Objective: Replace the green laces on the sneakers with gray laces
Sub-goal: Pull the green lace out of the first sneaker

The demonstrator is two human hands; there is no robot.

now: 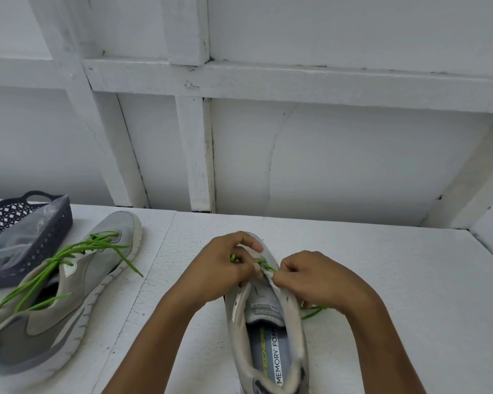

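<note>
A grey sneaker (268, 336) lies on the white table (382, 280) in front of me, toe pointing away, its tongue and insole showing. A green lace (265, 265) crosses its lowest eyelets near the toe. My left hand (225, 268) pinches the lace on the shoe's left side. My right hand (313, 277) pinches the shoe's right eyelet edge by the lace. A loose green lace end (313, 311) trails out from under my right hand. A second grey sneaker (57, 302) lies at the left, still threaded with a loosened green lace (69, 260).
A dark perforated plastic basket (26, 240) with a clear bag inside stands at the far left, touching the second sneaker. A white panelled wall (268, 137) rises right behind the table. The table's right edge runs near the frame's right side.
</note>
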